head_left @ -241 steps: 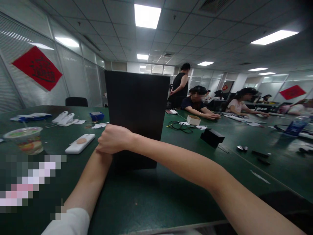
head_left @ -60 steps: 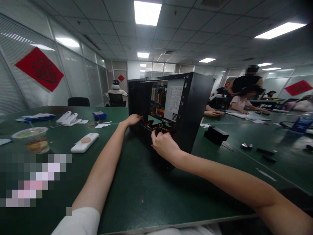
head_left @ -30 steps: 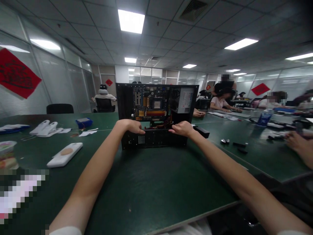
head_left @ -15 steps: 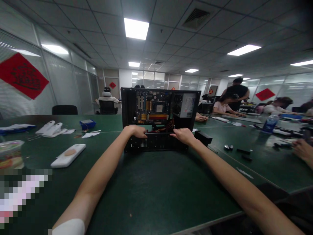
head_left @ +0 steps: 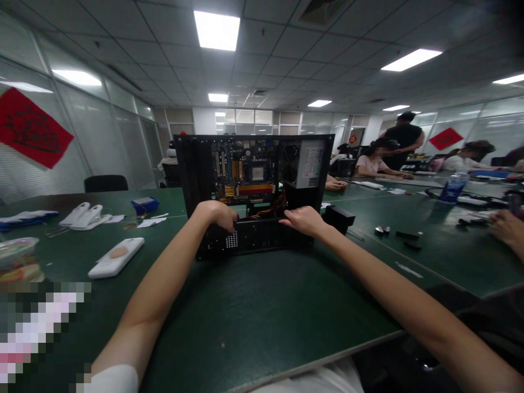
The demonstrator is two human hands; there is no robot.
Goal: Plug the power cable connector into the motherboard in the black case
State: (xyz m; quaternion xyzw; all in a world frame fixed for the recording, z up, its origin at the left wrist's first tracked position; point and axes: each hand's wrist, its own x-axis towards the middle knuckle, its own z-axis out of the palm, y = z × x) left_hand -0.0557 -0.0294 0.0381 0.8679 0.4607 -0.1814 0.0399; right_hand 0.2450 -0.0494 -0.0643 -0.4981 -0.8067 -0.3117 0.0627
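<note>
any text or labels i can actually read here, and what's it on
None can be read.
White label on the grey power supply in the open black computer case: print too small.
Red diamond paper sign on the left wall: dark characters, blurred.
Smaller red sign at far right: blurred.
Blue-labelled bottle: unreadable.

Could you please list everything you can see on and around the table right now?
computer case: one, black, open, upright mid-table
circuit board: one, blue, inside case
table: one, dark green
white case: one, left of computer
blue box: one, far left
black box: one, right of computer
water bottle: one, blue, far right
people: several, background right
left hand: on case's lower edge
right hand: on case's lower edge
</note>
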